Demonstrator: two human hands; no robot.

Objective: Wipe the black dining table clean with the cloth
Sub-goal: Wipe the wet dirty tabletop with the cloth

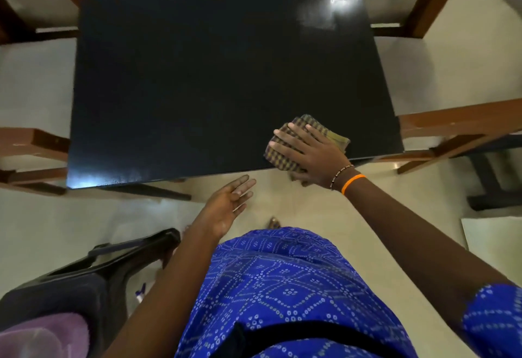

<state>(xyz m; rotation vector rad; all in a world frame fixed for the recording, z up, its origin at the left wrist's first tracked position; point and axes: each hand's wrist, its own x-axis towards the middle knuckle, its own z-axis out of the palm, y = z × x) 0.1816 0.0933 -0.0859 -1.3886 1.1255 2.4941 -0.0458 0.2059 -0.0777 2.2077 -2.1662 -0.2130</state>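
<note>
Blue patterned garment (282, 287) fills the near foreground, dark plastic chair (93, 273) at its left. Left hand (230, 202) hangs free below the table's near edge, palm up, fingers loosely extended, holding nothing. Black dining table (211, 75) beyond. Right hand (306, 150) lies flat, fingers spread, pressing the folded checked cloth (291, 145) onto the table's near right corner. Wooden chairs (452, 126) flank it.

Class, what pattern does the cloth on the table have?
The cloth is checked, in brown, yellowish and dark tones, best seen in the head view.
</note>
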